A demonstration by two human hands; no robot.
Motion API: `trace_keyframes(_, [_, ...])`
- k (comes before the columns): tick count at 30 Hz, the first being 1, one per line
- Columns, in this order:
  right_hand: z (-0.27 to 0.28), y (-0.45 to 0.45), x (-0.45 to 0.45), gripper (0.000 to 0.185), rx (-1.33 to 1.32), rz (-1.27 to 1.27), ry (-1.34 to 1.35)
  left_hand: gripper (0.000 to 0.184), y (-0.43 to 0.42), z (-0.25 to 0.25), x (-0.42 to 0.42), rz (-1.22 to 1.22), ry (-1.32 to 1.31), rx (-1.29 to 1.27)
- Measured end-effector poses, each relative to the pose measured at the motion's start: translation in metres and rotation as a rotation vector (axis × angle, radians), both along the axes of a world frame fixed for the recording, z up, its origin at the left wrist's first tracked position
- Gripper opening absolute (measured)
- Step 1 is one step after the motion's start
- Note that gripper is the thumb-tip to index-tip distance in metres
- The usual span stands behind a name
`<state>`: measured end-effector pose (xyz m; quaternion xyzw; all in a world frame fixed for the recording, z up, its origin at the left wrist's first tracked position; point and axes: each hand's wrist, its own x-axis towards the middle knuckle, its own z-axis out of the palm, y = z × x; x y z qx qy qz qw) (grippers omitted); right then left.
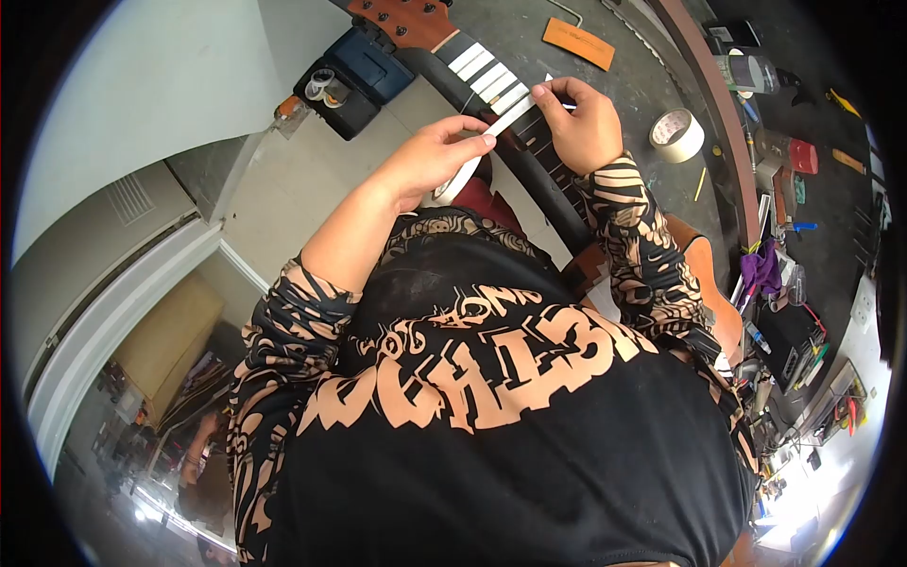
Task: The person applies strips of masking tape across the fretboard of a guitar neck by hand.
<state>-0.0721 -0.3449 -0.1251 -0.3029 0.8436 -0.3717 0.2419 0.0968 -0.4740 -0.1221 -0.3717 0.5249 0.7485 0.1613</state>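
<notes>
A guitar neck runs diagonally across the bench, with its brown headstock (pixel 406 21) at the top and its dark fretboard (pixel 548 156) passing below my right hand (pixel 584 128). Several white tape strips (pixel 489 80) lie crosswise on the fretboard between frets near the headstock. My left hand (pixel 425 163) is closed around a narrow roll of masking tape (pixel 459 183), seen edge-on. From it a length of tape stretches to my right hand, which pinches the free end between thumb and fingers over the fretboard. The guitar body (pixel 710 288) shows partly beyond my right sleeve.
A wider tape roll (pixel 676 135) stands on the dark bench (pixel 652 80), right of my right hand. An orange-brown block (pixel 578 43) lies near the top. An open dark toolbox (pixel 354 80) sits at left. Bottles and tools crowd the right side behind a brown edge (pixel 727 123).
</notes>
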Motion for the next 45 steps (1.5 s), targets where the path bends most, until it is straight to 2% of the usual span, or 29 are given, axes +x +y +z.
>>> trace_keyframes(6, [-0.001,-0.002,-0.004,0.034,0.059,0.036,-0.011,0.033,0.000,-0.011,-0.003,-0.026,0.066,0.059])
trace_keyframes(9, [0.000,-0.002,-0.006,0.034,0.086,0.048,-0.035,0.031,0.002,-0.013,-0.006,0.046,0.099,0.095])
trace_keyframes(14, [-0.001,-0.003,-0.007,0.034,0.062,0.018,-0.053,0.027,0.002,-0.017,-0.011,0.004,0.111,0.058])
trace_keyframes(16, [-0.004,-0.003,-0.008,0.034,0.053,0.010,-0.057,0.023,0.003,-0.017,-0.011,0.018,0.141,0.130])
trace_keyframes(20, [-0.003,-0.002,-0.008,0.035,0.037,-0.014,-0.098,0.024,0.007,-0.018,-0.014,0.067,0.089,0.183])
trace_keyframes(22, [-0.006,-0.002,-0.007,0.035,0.037,-0.017,-0.096,0.027,0.009,-0.027,-0.012,0.033,0.149,0.082])
trace_keyframes(28, [-0.013,0.000,-0.010,0.035,0.010,-0.007,-0.091,0.028,0.005,-0.034,-0.009,-0.035,0.215,-0.008])
trace_keyframes(45, [-0.013,-0.002,-0.009,0.035,-0.032,-0.011,-0.156,0.029,0.002,-0.034,-0.008,-0.029,0.230,0.007])
